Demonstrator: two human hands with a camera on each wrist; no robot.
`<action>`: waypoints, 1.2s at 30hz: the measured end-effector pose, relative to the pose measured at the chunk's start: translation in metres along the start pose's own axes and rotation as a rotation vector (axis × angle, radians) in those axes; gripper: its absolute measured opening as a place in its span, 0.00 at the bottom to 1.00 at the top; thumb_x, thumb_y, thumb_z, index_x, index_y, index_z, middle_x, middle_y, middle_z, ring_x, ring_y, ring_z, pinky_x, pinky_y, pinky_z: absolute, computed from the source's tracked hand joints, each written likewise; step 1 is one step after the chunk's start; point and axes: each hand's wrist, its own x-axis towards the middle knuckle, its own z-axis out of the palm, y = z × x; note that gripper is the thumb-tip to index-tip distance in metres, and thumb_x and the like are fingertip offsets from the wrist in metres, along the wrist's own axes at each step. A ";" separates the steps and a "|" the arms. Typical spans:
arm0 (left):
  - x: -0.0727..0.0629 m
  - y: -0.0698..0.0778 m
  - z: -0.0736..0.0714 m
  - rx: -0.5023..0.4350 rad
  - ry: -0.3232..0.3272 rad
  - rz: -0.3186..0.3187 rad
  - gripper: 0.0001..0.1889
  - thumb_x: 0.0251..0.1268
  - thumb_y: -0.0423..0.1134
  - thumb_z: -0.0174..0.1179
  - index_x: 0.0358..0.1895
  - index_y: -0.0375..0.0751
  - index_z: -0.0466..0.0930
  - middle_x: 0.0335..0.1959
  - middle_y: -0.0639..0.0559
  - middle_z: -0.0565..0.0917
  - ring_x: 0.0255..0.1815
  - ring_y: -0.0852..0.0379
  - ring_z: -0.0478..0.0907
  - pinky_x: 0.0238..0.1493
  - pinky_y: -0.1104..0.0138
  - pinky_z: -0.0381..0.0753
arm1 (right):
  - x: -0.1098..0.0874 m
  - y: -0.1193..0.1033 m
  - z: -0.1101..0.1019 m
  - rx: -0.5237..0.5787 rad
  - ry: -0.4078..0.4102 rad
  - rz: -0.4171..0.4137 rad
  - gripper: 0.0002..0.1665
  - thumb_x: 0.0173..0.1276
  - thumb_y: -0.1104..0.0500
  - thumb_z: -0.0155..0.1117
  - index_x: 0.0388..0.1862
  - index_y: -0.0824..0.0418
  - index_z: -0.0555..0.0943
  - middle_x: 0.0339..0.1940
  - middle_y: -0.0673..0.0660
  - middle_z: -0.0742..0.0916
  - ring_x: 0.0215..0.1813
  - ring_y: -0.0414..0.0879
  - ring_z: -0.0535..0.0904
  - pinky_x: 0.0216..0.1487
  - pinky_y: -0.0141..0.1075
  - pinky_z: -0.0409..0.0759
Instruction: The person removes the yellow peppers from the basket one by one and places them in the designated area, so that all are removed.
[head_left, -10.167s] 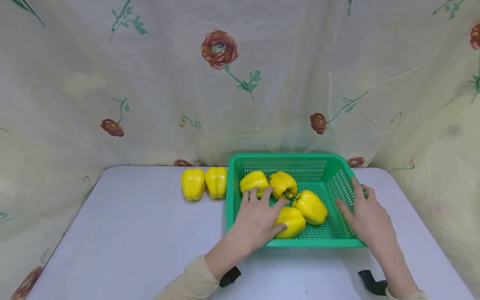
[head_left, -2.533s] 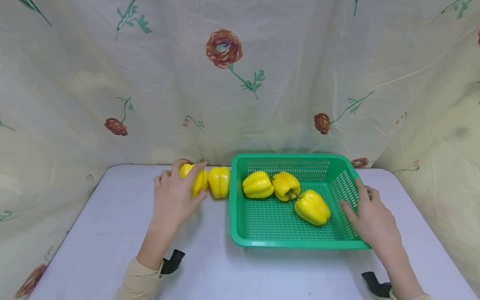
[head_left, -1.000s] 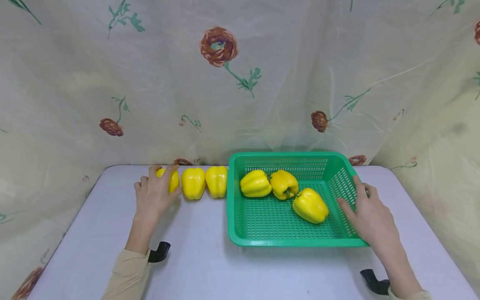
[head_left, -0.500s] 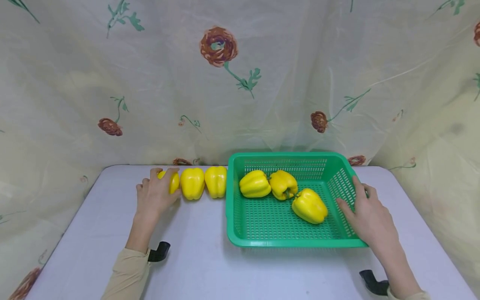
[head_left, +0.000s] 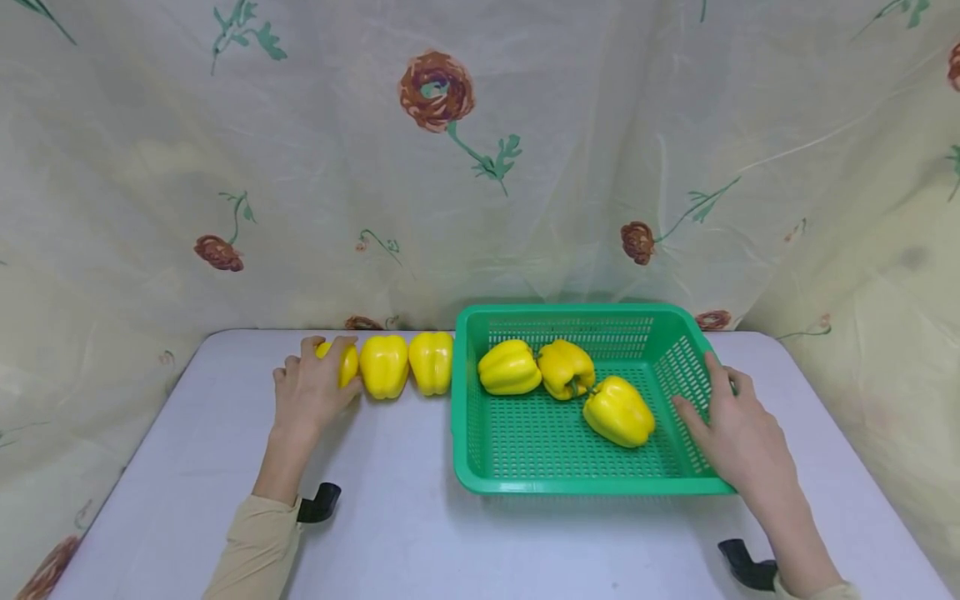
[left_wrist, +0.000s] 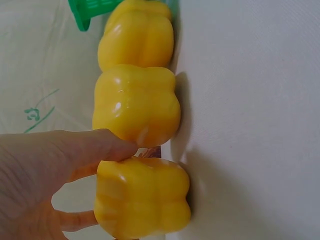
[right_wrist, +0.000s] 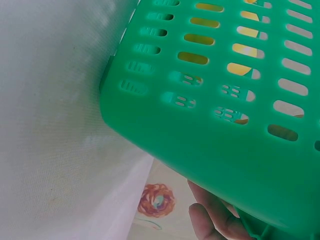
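Note:
At the left end of a row of yellow bell peppers, my left hand (head_left: 309, 398) holds a bell pepper (head_left: 348, 365) from above, thumb on its right side. The left wrist view shows this bell pepper (left_wrist: 145, 200) standing on the table, with the thumb (left_wrist: 112, 146) between it and its neighbour. Two more bell peppers, one in the middle (head_left: 384, 367) and one by the basket (head_left: 431, 363), complete the row. My right hand (head_left: 746, 442) grips the right rim of a green plastic basket (head_left: 592, 486), thumb inside. Below the rim, some fingers (right_wrist: 220, 215) show in the right wrist view.
Inside the basket lie three yellow bell peppers: one at left (head_left: 510, 367), one at the back (head_left: 567, 369) and one at front right (head_left: 619, 412). The white table (head_left: 390, 517) backs onto a flowered curtain (head_left: 315, 167). Black curved pieces (head_left: 321, 503) sit at both wrists.
Earlier the left hand was at a front bell pepper in the basket; it then carried a bell pepper leftward to the row's left end. The right hand stays at the rim. The last second shows hardly any motion.

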 end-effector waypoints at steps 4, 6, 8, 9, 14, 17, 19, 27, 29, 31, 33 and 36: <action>0.001 0.000 -0.001 0.003 -0.005 -0.005 0.34 0.73 0.48 0.66 0.79 0.50 0.69 0.77 0.23 0.66 0.59 0.16 0.77 0.62 0.30 0.72 | 0.001 0.001 0.000 0.000 -0.008 0.005 0.50 0.83 0.45 0.59 0.87 0.73 0.50 0.72 0.88 0.68 0.48 0.84 0.82 0.43 0.73 0.84; 0.001 0.001 -0.001 0.003 -0.010 -0.009 0.34 0.73 0.48 0.65 0.79 0.49 0.69 0.78 0.23 0.66 0.60 0.16 0.77 0.62 0.30 0.73 | 0.001 0.001 0.000 -0.001 -0.014 0.009 0.51 0.83 0.45 0.59 0.87 0.73 0.50 0.72 0.88 0.68 0.48 0.84 0.82 0.43 0.73 0.84; 0.000 0.000 -0.001 -0.001 -0.015 -0.015 0.34 0.74 0.49 0.66 0.80 0.49 0.69 0.78 0.23 0.65 0.60 0.16 0.77 0.62 0.30 0.73 | 0.001 0.001 0.000 -0.002 -0.019 0.012 0.51 0.83 0.44 0.58 0.87 0.72 0.50 0.72 0.88 0.68 0.48 0.84 0.82 0.44 0.73 0.83; 0.000 0.000 -0.001 -0.003 -0.018 -0.018 0.34 0.74 0.49 0.66 0.80 0.49 0.68 0.78 0.23 0.65 0.60 0.16 0.77 0.62 0.30 0.73 | 0.001 0.001 0.000 -0.002 -0.020 0.014 0.51 0.83 0.44 0.58 0.87 0.72 0.50 0.72 0.88 0.68 0.48 0.84 0.82 0.44 0.73 0.84; -0.001 -0.001 -0.002 -0.005 -0.027 -0.017 0.35 0.75 0.50 0.66 0.81 0.50 0.67 0.79 0.23 0.64 0.60 0.16 0.77 0.63 0.30 0.72 | 0.001 0.001 0.001 -0.003 -0.023 0.013 0.51 0.83 0.44 0.58 0.87 0.73 0.49 0.72 0.88 0.68 0.50 0.84 0.81 0.44 0.74 0.83; -0.003 -0.002 -0.003 -0.003 -0.027 -0.014 0.35 0.75 0.50 0.65 0.81 0.49 0.67 0.79 0.22 0.64 0.61 0.16 0.76 0.63 0.30 0.72 | 0.001 0.001 0.001 -0.003 -0.024 0.012 0.51 0.83 0.44 0.58 0.87 0.73 0.49 0.72 0.88 0.68 0.50 0.84 0.81 0.45 0.74 0.83; -0.003 -0.002 -0.004 -0.002 -0.024 -0.013 0.34 0.75 0.50 0.65 0.81 0.49 0.67 0.79 0.22 0.64 0.61 0.16 0.76 0.63 0.30 0.72 | 0.001 0.001 0.000 -0.003 -0.022 0.011 0.51 0.83 0.44 0.58 0.87 0.73 0.49 0.72 0.88 0.68 0.49 0.85 0.81 0.44 0.74 0.83; -0.005 0.001 -0.006 0.011 -0.025 -0.014 0.33 0.76 0.49 0.64 0.80 0.48 0.68 0.79 0.22 0.64 0.60 0.16 0.77 0.62 0.31 0.72 | 0.001 0.002 0.000 -0.006 -0.014 0.008 0.51 0.83 0.45 0.59 0.87 0.73 0.50 0.72 0.89 0.68 0.49 0.85 0.81 0.44 0.74 0.83; -0.005 0.002 -0.007 0.010 -0.023 -0.018 0.33 0.77 0.49 0.63 0.80 0.48 0.68 0.79 0.22 0.63 0.61 0.16 0.76 0.62 0.31 0.71 | 0.001 0.002 0.000 -0.005 -0.017 0.011 0.51 0.83 0.44 0.59 0.87 0.72 0.50 0.72 0.88 0.68 0.49 0.85 0.81 0.44 0.74 0.83; -0.006 0.003 -0.007 0.012 -0.016 -0.019 0.33 0.77 0.49 0.63 0.80 0.48 0.68 0.79 0.22 0.63 0.61 0.16 0.75 0.63 0.31 0.71 | 0.001 0.002 0.000 -0.004 -0.020 0.013 0.51 0.83 0.44 0.58 0.87 0.72 0.49 0.72 0.88 0.68 0.49 0.85 0.81 0.44 0.74 0.83; -0.007 0.005 -0.009 0.014 0.002 -0.017 0.33 0.77 0.48 0.64 0.81 0.49 0.67 0.79 0.22 0.63 0.61 0.15 0.75 0.63 0.31 0.70 | 0.001 0.002 0.000 -0.002 -0.022 0.012 0.51 0.83 0.44 0.59 0.87 0.72 0.49 0.72 0.88 0.68 0.48 0.84 0.81 0.44 0.74 0.83; -0.009 0.010 -0.012 0.015 0.036 -0.011 0.34 0.76 0.47 0.65 0.81 0.50 0.66 0.79 0.23 0.63 0.62 0.15 0.74 0.62 0.31 0.70 | 0.001 0.001 0.000 -0.002 -0.022 0.010 0.51 0.83 0.45 0.59 0.87 0.73 0.49 0.72 0.89 0.68 0.47 0.84 0.82 0.43 0.73 0.84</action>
